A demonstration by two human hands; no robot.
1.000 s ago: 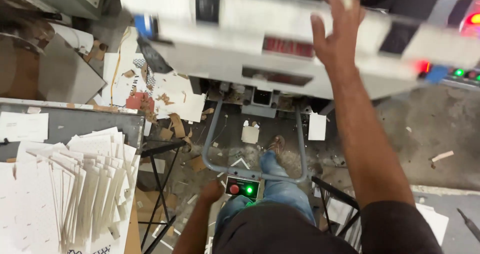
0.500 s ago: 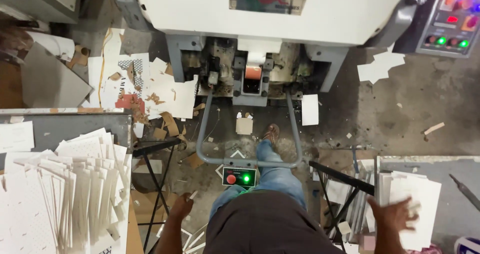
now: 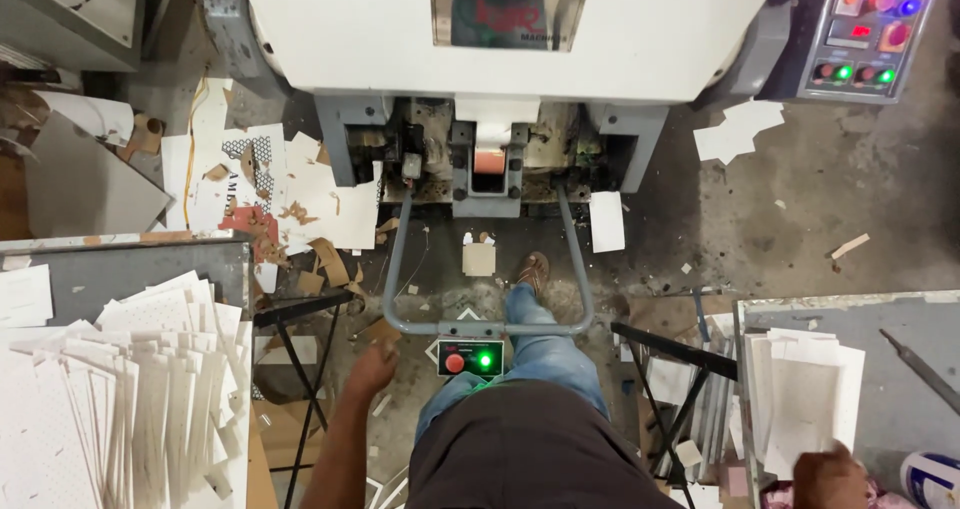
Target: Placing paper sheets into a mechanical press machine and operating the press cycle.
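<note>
My left hand (image 3: 372, 369) hangs beside my thigh with the fingers loosely curled and nothing in it, just left of a small control box (image 3: 470, 359) that has a red button and a lit green light. My right hand (image 3: 830, 479) is at the bottom right edge, partly cut off. It rests at the near end of a stack of white card sheets (image 3: 805, 389) on the right table (image 3: 900, 319); its grip is hidden. Ahead stands a large white press machine (image 3: 400, 29). My sandalled foot (image 3: 533, 269) is inside its grey tubular guard bar (image 3: 395, 269).
A big fanned pile of white die-cut sheets (image 3: 130, 399) covers the left table (image 3: 120, 259). A button panel with coloured lights (image 3: 870, 29) hangs at the top right. Card scraps (image 3: 300, 199) litter the floor. A metal rod (image 3: 920, 369) lies on the right table. Black stands (image 3: 670, 344) flank my legs.
My right hand came down from the machine's top to the right stack, then drew back toward me. My left hand dropped away from the control box. The view tilted down.
</note>
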